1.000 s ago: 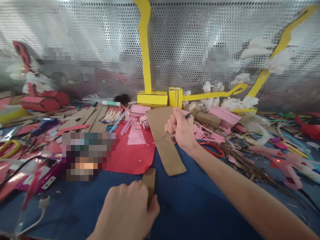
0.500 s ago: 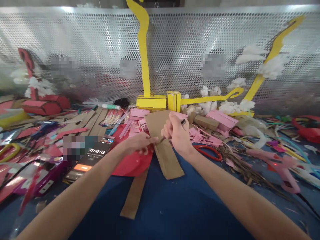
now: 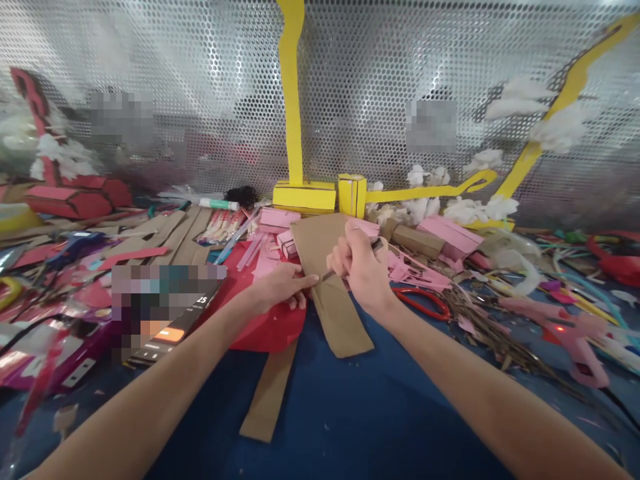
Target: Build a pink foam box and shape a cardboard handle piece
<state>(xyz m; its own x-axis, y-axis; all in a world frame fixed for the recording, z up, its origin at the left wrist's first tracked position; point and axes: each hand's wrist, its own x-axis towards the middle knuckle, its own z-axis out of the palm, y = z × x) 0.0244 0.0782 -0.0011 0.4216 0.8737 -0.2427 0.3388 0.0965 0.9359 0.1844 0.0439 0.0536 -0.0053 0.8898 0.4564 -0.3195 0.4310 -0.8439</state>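
A flat piece of brown cardboard (image 3: 345,323) lies at the middle of the table, with a crease or cut line across it between my hands. My left hand (image 3: 283,285) grips its left edge, thumb on top and fingers curled at the side. My right hand (image 3: 363,267) is closed in a fist round a slim dark tool (image 3: 329,275). The tool's thin tip touches the cardboard near my left thumb; whether it is a knife or a pen I cannot tell. Red sheet material (image 3: 270,330) lies beneath my left hand, and a cardboard strip (image 3: 265,407) sticks out from under it.
Red-handled scissors (image 3: 425,303) and a pink glue gun (image 3: 575,333) with a lit light lie at right. A phone (image 3: 173,333) is by my left forearm. Yellow paper-covered boxes (image 3: 304,197) stand before a perforated metal panel (image 3: 360,87). Pink paper scraps (image 3: 417,270) and twigs (image 3: 493,340) are scattered about.
The view has tilted down and shifted slightly. Both hands keep nearly the same place on the cardboard, and the tool's tip stays near my left thumb.
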